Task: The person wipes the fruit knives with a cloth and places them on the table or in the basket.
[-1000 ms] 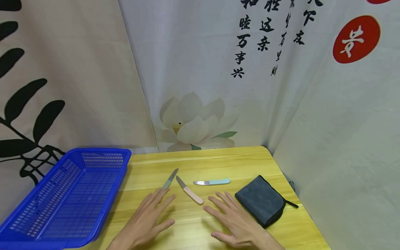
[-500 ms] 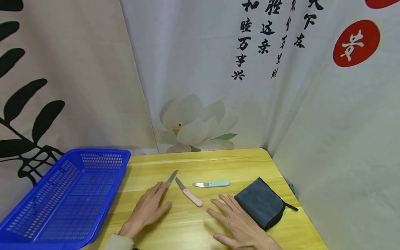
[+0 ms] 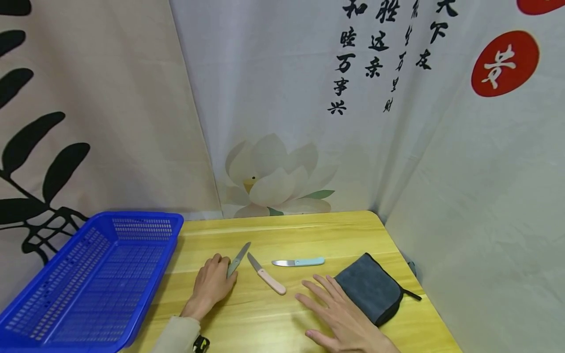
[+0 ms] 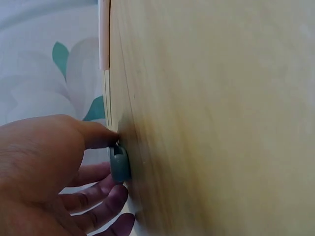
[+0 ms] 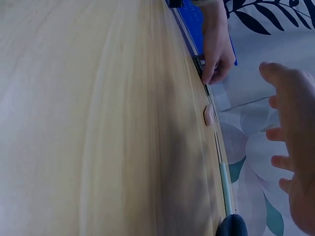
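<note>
My left hand [image 3: 211, 285] pinches the handle of a green-handled paring knife [image 3: 235, 264], its blade pointing away to the upper right. In the left wrist view the thumb and index finger lie on either side of the green handle [image 4: 120, 166], close over the wood; the other fingers are loosely bent. Just right of it lies a pink-handled knife [image 3: 270, 280], and further right a light-blue-handled knife [image 3: 304, 262]. My right hand [image 3: 337, 314], fingers spread and holding nothing, hovers over the table beside a dark grey cloth pouch [image 3: 371, 287].
A blue plastic basket [image 3: 132, 318] with mesh walls stands at the table's left side. Behind the wooden table [image 3: 247, 328] hangs a printed curtain [image 3: 282, 88], with another stretch of pale cloth along the right edge.
My left hand has come down from a spread pose above the green-handled knife and its fingers have closed on the handle. The right hand stays nearly in place, still spread.
</note>
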`<state>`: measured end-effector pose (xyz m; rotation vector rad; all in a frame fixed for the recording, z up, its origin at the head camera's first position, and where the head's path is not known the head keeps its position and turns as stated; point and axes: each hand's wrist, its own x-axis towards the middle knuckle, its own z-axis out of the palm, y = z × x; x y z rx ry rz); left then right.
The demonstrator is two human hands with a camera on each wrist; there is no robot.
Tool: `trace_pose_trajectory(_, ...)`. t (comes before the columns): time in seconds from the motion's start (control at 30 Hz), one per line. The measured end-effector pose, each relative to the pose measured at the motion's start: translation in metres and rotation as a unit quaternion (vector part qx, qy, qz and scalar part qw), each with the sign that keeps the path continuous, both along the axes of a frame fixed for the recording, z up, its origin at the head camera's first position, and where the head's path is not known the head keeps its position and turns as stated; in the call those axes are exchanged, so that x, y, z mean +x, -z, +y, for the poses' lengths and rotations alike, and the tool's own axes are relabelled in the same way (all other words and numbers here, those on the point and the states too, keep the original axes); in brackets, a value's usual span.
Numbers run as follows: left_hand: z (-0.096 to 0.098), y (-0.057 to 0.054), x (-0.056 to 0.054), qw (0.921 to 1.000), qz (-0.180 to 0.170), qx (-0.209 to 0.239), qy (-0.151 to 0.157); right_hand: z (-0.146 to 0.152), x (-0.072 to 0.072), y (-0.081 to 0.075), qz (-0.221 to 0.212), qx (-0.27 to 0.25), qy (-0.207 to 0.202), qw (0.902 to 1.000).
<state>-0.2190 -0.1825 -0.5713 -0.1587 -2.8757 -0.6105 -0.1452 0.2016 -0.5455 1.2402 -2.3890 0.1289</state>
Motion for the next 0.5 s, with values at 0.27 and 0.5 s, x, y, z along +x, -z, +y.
trace_pose_trajectory(0.27,0.001,-0.001,0.001,0.9996,-0.012,0.026,-0.002,0.014,-0.001,-0.003,-0.012,-0.022,0.031,0.9992)
trace_pose_trajectory(0.5,-0.003,-0.003,0.008,0.9993,-0.012,0.034,-0.006,0.033,-0.002,-0.004,-0.061,-0.043,0.088,0.9934)
